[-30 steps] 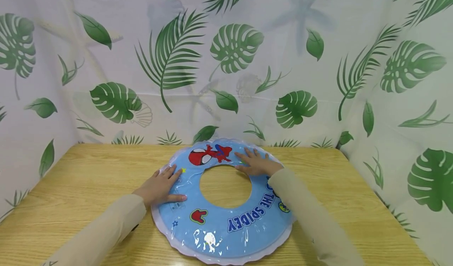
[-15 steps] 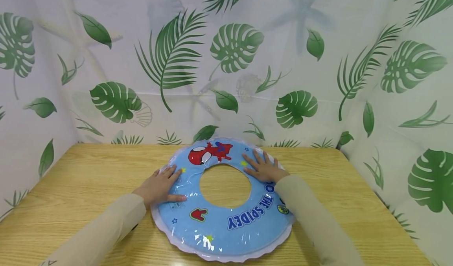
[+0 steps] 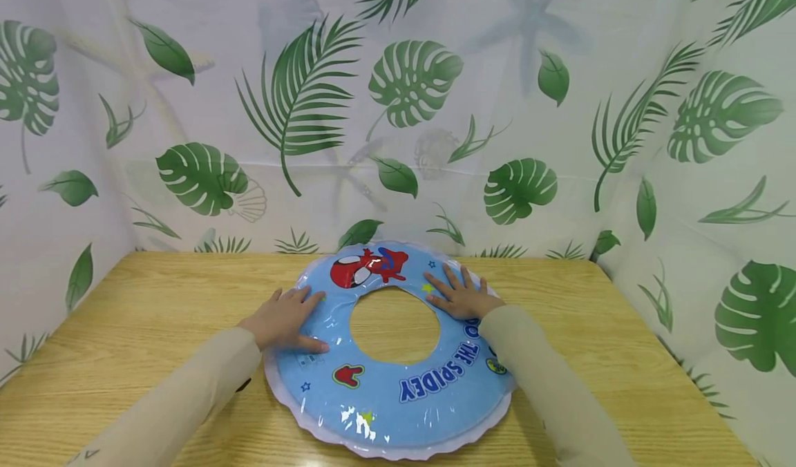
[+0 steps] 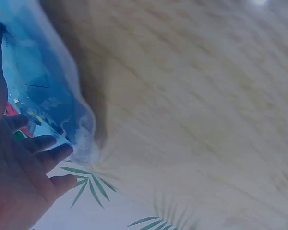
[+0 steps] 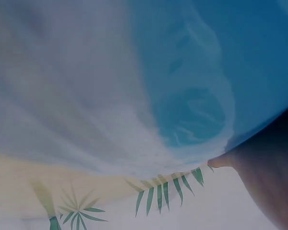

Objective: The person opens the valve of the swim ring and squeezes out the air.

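Observation:
A blue inflatable swim ring with a pale scalloped edge lies on the wooden table, its lettering facing up. On its left side rests my left hand, fingers spread and thumb pointing inward. My right hand lies flat on the upper right part, fingers spread toward the back. Neither hand curls around anything. From the left wrist, the left hand shows with fingers apart against the ring's outer side. In the right wrist view the blue vinyl fills much of the picture, and a dark part of the hand shows at right.
The wood-grain table extends to both sides of the ring, and bare wood shows through its hole. A white cloth backdrop printed with green leaves rises behind the table and along both sides.
My right hand has shifted right along the ring, uncovering a yellow star. The left hand has moved slightly, its fingers now covering most of another star. The ring lies nearly where it was.

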Demonstrator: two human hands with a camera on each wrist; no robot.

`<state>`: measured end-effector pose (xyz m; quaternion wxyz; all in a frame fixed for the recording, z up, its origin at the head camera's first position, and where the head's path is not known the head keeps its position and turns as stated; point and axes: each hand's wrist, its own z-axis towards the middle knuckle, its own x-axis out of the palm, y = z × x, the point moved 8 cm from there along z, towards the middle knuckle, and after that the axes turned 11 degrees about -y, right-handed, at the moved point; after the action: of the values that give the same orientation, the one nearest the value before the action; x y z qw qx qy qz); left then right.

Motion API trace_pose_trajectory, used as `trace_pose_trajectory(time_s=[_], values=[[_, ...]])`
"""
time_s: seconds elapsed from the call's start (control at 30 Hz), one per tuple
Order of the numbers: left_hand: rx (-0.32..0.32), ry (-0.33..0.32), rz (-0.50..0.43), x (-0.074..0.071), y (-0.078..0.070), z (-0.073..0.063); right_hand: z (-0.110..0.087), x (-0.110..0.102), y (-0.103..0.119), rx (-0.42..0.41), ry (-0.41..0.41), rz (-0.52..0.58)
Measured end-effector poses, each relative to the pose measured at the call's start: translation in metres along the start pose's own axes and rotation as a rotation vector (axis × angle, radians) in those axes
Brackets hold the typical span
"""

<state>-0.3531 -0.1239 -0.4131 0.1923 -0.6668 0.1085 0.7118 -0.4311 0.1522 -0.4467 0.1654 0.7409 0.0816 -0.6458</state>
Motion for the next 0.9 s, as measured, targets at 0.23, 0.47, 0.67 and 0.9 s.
trace_pose_trajectory(time_s=[0.23, 0.47, 0.67, 0.9], values=[[0.012, -0.093, -0.062, -0.007, -0.012, 0.02, 0.001, 0.001, -0.002, 0.004, -0.007, -0.004], [0.002, -0.15, -0.022, -0.005, -0.017, 0.035, 0.003, 0.002, -0.001, 0.009, -0.009, -0.006], [-0.039, -0.051, -0.003, 0.014, -0.011, 0.04, 0.004, 0.004, 0.0, 0.012, -0.007, -0.005], [-0.045, -0.004, 0.011, 0.024, -0.01, 0.043, 0.001, 0.002, -0.002, 0.014, -0.009, -0.003]])
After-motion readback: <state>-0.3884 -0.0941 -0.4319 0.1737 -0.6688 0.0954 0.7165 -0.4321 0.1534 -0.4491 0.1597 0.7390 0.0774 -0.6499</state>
